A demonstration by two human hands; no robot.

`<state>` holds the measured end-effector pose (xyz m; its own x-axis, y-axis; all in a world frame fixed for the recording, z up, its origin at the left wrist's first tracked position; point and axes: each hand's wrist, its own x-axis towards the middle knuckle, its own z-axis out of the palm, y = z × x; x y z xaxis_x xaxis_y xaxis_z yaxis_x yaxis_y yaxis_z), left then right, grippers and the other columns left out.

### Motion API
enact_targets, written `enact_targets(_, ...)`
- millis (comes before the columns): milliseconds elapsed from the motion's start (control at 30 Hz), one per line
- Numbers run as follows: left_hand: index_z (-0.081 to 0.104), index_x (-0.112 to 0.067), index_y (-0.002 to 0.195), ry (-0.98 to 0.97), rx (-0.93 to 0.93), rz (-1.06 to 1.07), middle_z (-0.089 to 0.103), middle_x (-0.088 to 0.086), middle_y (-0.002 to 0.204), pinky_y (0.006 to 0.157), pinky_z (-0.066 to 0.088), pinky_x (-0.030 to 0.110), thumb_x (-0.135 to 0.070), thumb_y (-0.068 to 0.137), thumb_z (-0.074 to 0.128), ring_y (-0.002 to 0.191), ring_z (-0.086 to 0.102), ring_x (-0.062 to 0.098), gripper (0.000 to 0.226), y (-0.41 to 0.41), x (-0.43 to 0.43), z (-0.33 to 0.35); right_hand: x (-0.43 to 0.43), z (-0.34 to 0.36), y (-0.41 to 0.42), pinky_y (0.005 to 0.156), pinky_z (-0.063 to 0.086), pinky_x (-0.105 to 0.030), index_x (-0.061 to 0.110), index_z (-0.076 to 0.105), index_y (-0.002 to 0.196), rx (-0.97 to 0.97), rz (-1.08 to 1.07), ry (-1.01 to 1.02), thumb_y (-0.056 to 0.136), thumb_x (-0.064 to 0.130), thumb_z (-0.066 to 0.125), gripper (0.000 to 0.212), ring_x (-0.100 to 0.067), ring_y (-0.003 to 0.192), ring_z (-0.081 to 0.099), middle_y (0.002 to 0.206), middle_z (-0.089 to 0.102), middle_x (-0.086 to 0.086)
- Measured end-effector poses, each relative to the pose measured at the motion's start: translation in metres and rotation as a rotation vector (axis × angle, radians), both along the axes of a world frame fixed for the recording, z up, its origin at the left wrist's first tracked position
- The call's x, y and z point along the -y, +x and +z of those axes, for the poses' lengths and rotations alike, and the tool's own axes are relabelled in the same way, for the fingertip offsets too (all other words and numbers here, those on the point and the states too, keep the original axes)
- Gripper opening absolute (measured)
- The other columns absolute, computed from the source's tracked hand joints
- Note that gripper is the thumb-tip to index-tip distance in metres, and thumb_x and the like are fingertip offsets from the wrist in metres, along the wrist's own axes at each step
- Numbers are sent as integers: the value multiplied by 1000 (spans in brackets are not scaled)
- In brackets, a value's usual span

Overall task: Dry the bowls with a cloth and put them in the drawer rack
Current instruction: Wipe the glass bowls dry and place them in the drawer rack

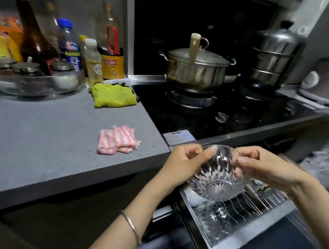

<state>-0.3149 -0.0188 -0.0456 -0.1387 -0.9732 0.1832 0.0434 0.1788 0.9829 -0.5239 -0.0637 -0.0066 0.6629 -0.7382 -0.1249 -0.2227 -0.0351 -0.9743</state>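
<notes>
A clear cut-glass bowl hangs tilted above the open drawer rack, below the counter's front edge. My left hand grips its left rim, thumb over the edge. My right hand grips the right rim the same way. The pink-and-white cloth lies folded on the grey counter, left of both hands and untouched. Another glass bowl lies in the rack under the held one, blurred.
A yellow-green cloth lies at the counter's back. Bottles and lidded jars stand at the far left. On the black stove sit a steel pot and a stacked steamer. The drawer's steel front juts toward me.
</notes>
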Motion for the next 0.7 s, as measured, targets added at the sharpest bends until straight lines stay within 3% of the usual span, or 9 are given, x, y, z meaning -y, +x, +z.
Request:
enact_targets(67,59,-10,68,-4,91,-23,56,8,62,61,42,17,-40,91,60,60,50,8,38,-24,13,-16,1,-16,-28,64,54,-24,-21,57,87,12,-94,36,51,50,90,86,-20,64,62,75,61,-22)
enact_targets(100,65,-10,75,0,129,-30,64,12,74,69,46,22,-41,92,58,68,56,11,36,-35,20,-25,3,-25,-40,63,53,-22,-12,64,81,11,-126,48,51,50,89,73,-18,63,61,72,62,-18)
enact_targets(200,68,-20,107,-3,195,-20,70,0,105,90,47,29,-42,97,49,99,63,13,31,-63,36,-58,8,-48,-65,56,47,-15,11,70,69,27,-205,93,57,49,86,44,-8,57,58,65,62,-5)
enact_targets(300,48,-29,135,-41,406,31,51,-13,137,102,35,18,-48,99,36,124,45,2,43,-81,45,-102,20,-77,-87,53,50,-15,-2,70,83,15,-357,145,50,48,89,63,-9,56,62,69,67,-8)
enact_targets(367,37,-31,143,-53,556,39,41,-15,143,104,23,14,-58,95,27,131,33,1,56,-89,49,-135,32,-97,-98,54,51,-16,-4,70,90,-34,-453,170,41,50,91,75,-10,58,64,76,70,-12)
enact_targets(467,28,-30,147,-58,766,59,31,-14,151,110,13,16,-71,82,12,137,24,4,79,-98,62,-188,54,-128,-107,49,48,-19,5,74,96,-113,-552,227,68,34,81,41,-10,59,62,93,70,-18)
enact_targets(533,20,-32,150,-14,868,35,19,-14,157,117,4,22,-74,80,7,144,13,6,82,-105,70,-218,69,-147,-113,44,44,-18,5,72,98,-151,-604,269,81,18,67,22,-7,53,60,92,68,-16)
enact_targets(633,7,-35,152,41,991,-34,0,-18,158,117,-14,30,-71,87,14,147,-7,7,75,-114,79,-251,91,-173,-118,39,43,-15,-4,68,102,-240,-641,347,85,15,65,26,-5,45,59,83,67,-11)
enact_targets(700,2,-36,152,45,1085,-35,-7,-17,158,116,-19,36,-71,89,14,146,-16,8,73,-117,85,-265,104,-190,-120,39,43,-16,-5,67,103,-306,-624,387,84,21,67,33,-10,48,61,89,69,-18)
